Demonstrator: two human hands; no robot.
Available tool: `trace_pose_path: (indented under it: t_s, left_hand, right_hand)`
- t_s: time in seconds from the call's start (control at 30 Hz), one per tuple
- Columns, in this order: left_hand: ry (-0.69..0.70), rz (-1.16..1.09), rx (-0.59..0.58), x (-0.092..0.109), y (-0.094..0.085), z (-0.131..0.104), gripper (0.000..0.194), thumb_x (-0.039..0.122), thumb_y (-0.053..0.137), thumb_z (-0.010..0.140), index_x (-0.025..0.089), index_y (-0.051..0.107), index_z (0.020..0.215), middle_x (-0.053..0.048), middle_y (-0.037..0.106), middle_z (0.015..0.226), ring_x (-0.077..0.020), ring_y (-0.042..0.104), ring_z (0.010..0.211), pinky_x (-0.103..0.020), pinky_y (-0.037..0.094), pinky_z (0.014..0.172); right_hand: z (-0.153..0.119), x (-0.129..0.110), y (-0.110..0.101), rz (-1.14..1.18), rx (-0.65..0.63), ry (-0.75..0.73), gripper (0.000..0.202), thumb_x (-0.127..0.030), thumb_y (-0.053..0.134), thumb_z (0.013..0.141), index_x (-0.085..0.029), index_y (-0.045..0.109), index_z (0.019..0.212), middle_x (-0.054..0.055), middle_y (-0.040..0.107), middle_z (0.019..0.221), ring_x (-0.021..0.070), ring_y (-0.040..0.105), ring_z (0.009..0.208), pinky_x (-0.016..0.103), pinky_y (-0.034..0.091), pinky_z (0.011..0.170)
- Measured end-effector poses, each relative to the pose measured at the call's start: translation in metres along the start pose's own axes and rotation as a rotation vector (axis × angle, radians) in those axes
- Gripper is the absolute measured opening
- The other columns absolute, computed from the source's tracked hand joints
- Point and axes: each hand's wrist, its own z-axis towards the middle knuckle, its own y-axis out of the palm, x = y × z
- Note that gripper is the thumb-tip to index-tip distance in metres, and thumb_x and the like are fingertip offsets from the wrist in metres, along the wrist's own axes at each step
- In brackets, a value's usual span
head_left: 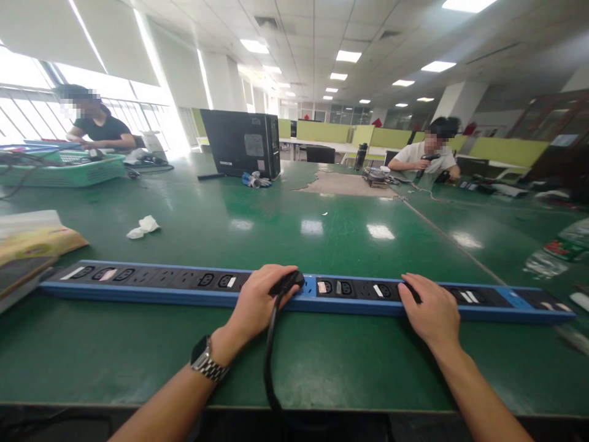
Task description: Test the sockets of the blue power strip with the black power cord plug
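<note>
A long blue power strip [359,307] with black socket panels lies across the green table from left to right. My left hand [262,298] is closed round a black plug [294,281] at the middle of the strip, beside a blue socket section. From that plug a thick black cable [270,362] hangs down over the table's front edge. My right hand [430,307] rests on the strip further right, its fingers curled over a dark part that is mostly hidden beneath them.
A black computer case [242,144] stands on the green table [207,215], with blue-grey gloves [256,180] beside it. Crumpled tissue [143,227], a green basket [69,173] and a bag [41,236] are at left. A plastic bottle [559,248] lies right. Two people sit further back.
</note>
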Motion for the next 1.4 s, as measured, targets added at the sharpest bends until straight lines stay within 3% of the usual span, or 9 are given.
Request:
trace_pose_path:
  t_s: [0.17,0.43,0.53,0.67,0.83,0.93,1.03,1.2,1.4]
  left_hand:
    - [-0.031,0.033,-0.018,0.012,0.022,0.007,0.027,0.031,0.062,0.089,0.019,0.065,0.112,-0.011,0.072,0.106,-0.0236,0.066,0.099,-0.04,0.054,0.089]
    - [-0.044,0.123,-0.096,0.01,0.023,0.004,0.029,0.027,0.067,0.085,0.022,0.065,0.114,-0.008,0.072,0.108,-0.0249,0.065,0.1,-0.041,0.052,0.087]
    - [-0.11,0.005,-0.031,0.014,0.022,0.006,0.034,0.024,0.066,0.085,0.024,0.062,0.119,-0.005,0.072,0.105,-0.0219,0.067,0.096,-0.038,0.052,0.086]
    - [-0.138,-0.187,0.107,0.034,0.027,0.018,0.056,0.019,0.069,0.081,0.024,0.047,0.132,-0.002,0.072,0.106,-0.0176,0.067,0.095,-0.033,0.051,0.09]
    - [0.093,-0.114,-0.001,0.068,0.045,0.037,0.062,0.02,0.072,0.079,0.026,0.045,0.134,-0.001,0.071,0.108,-0.02,0.065,0.098,-0.035,0.048,0.088]
    - [0.127,0.033,-0.061,0.075,0.052,0.042,0.065,0.038,0.075,0.078,0.024,0.046,0.135,-0.003,0.072,0.099,-0.023,0.064,0.092,-0.037,0.047,0.08]
    - [0.041,0.157,-0.142,0.067,0.052,0.04,0.071,0.053,0.076,0.073,0.022,0.051,0.132,-0.005,0.071,0.096,-0.0255,0.063,0.091,-0.039,0.047,0.078]
    - [-0.032,0.264,-0.227,0.044,0.045,0.027,0.054,0.046,0.078,0.074,0.021,0.06,0.119,-0.008,0.067,0.111,-0.0284,0.057,0.107,-0.043,0.044,0.092]
    - [-0.051,0.244,-0.275,0.036,0.044,0.019,0.042,0.048,0.07,0.081,0.022,0.062,0.113,-0.006,0.066,0.114,-0.0282,0.055,0.111,-0.043,0.043,0.095]
  right_hand:
    - [0.0,-0.002,-0.001,0.014,0.012,0.005,0.045,-0.044,0.04,0.091,-0.017,0.071,0.107,0.009,0.071,0.115,0.0259,0.062,0.114,0.042,0.041,0.1]
    - [0.0,-0.001,-0.001,0.03,0.0,0.026,0.044,-0.043,0.041,0.091,-0.017,0.072,0.108,0.01,0.071,0.117,0.0274,0.061,0.115,0.044,0.041,0.101]
    - [0.002,-0.005,-0.004,0.129,0.013,0.08,0.043,-0.045,0.045,0.088,-0.017,0.072,0.107,0.012,0.07,0.117,0.0289,0.061,0.114,0.046,0.041,0.101]
    - [0.005,-0.041,-0.027,0.473,0.047,0.224,0.045,-0.052,0.052,0.085,-0.017,0.071,0.105,0.013,0.072,0.108,0.0271,0.064,0.102,0.042,0.047,0.093]
    - [0.017,-0.105,-0.07,0.863,-0.332,0.263,0.059,-0.057,0.055,0.084,-0.017,0.06,0.127,-0.001,0.065,0.064,0.0157,0.058,0.055,0.028,0.048,0.057]
    - [0.026,-0.115,-0.075,0.817,-0.494,0.218,0.048,-0.053,0.06,0.08,-0.016,0.069,0.109,-0.001,0.064,0.06,0.0153,0.057,0.054,0.026,0.044,0.053]
    - [0.032,-0.102,-0.066,0.711,-0.59,0.253,0.04,-0.052,0.056,0.081,-0.018,0.073,0.095,0.003,0.07,0.069,0.0168,0.061,0.056,0.027,0.044,0.051]
    - [0.036,-0.082,-0.051,0.337,-0.43,0.218,0.034,-0.047,0.052,0.081,-0.024,0.077,0.085,0.004,0.074,0.076,0.0216,0.066,0.066,0.03,0.044,0.058]
    - [0.04,-0.099,-0.06,-0.041,-0.398,0.128,0.034,-0.046,0.048,0.085,-0.025,0.075,0.08,0.008,0.073,0.075,0.0272,0.067,0.073,0.032,0.039,0.058]
